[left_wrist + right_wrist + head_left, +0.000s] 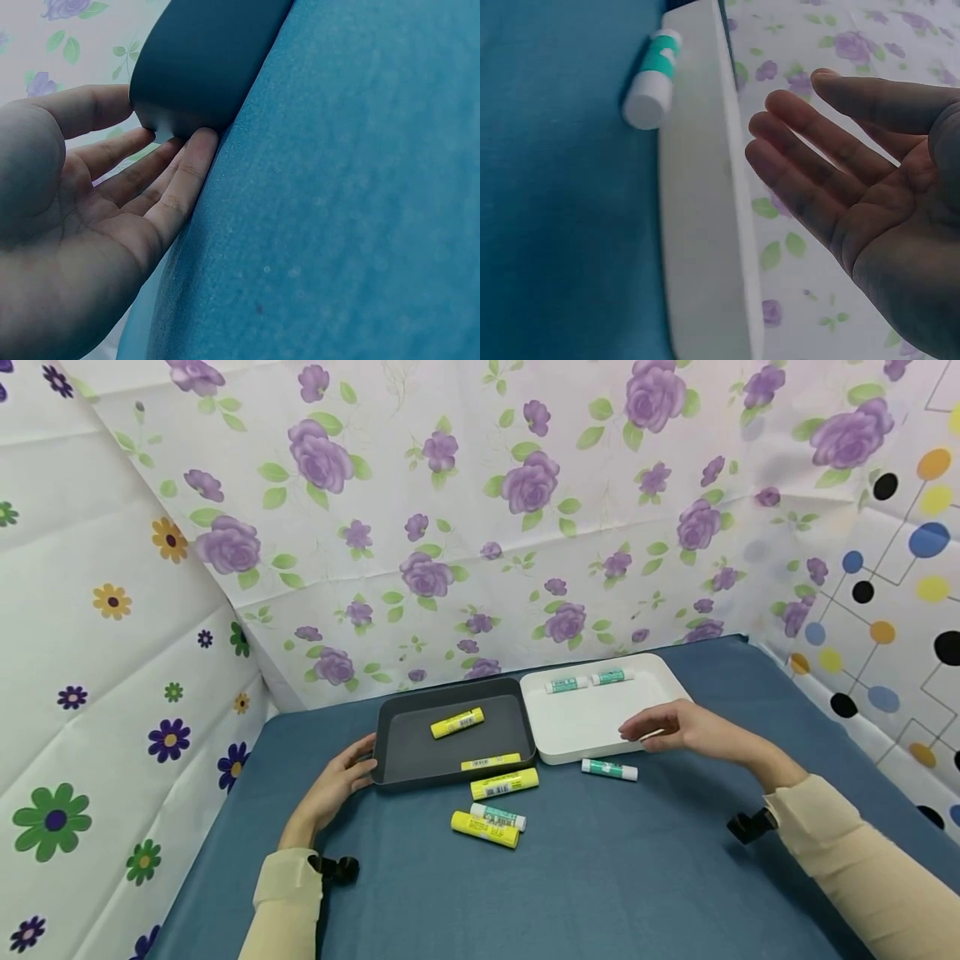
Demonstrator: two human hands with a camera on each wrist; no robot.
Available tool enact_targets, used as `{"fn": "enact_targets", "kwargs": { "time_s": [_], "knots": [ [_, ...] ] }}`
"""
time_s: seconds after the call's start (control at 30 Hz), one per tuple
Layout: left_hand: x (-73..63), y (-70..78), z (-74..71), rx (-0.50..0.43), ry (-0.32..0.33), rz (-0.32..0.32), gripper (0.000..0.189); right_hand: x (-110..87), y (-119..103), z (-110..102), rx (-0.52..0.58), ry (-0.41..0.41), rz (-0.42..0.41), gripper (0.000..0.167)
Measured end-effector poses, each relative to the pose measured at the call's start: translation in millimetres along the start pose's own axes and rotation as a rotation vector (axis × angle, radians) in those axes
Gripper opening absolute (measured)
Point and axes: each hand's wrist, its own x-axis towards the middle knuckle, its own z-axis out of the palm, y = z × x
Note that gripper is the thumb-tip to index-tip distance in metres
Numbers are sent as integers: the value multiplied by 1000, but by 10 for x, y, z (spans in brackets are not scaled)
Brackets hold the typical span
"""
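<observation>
My left hand [339, 783] is at the left end of the dark grey tray [397, 710], its extended fingertips touching the tray's outer corner in the left wrist view. Inside that tray lie two yellow glue sticks [457, 723]. My right hand [675, 727] hovers by the front right side of the white tray [577, 727], fingers loosely extended around nothing. Two green-and-white glue sticks [567, 685] lie along the back of the white tray. Another green-and-white glue stick [610, 769] rests on the cloth just in front of it.
On the blue cloth [585, 868], before the dark tray, lie a yellow glue stick [505, 783] and, closer to me, a second yellow glue stick [484, 829] against a green-and-white one [498, 816]. The trays stand side by side near the flowered curtain [450, 635].
</observation>
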Motion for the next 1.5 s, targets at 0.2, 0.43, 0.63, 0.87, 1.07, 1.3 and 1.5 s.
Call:
{"fn": "enact_targets", "kwargs": {
  "time_s": [0.2, 0.43, 0.63, 0.87, 1.07, 1.3, 1.5],
  "knots": [
    [-1, 15, -2, -14, -3, -3, 64, -34, 84, 95, 11, -32, -14, 35],
    [-8, 20, -12, -9, -7, -6, 65, -26, 145, 187, 1, -36, -7, 34],
    [-25, 52, -10, -4, -2, -5, 65, -8, 200, 266, -42, -48, 0, 33],
    [-38, 74, -14, -10, -20, 2, 66, 11, 249, 348, -88, -39, 0, 34],
    [-28, 49, -11, 2, -17, -7, 66, 20, 308, 420, -102, -14, -10, 33],
    [2, 19, 5, -7, -6, -23, 65, 50, 329, 489, -253, 48, -50, 34],
    [-10, 7, 6, -14, -4, -21, 64, 78, 296, 531, -369, 82, -48, 31]
  ]
}}
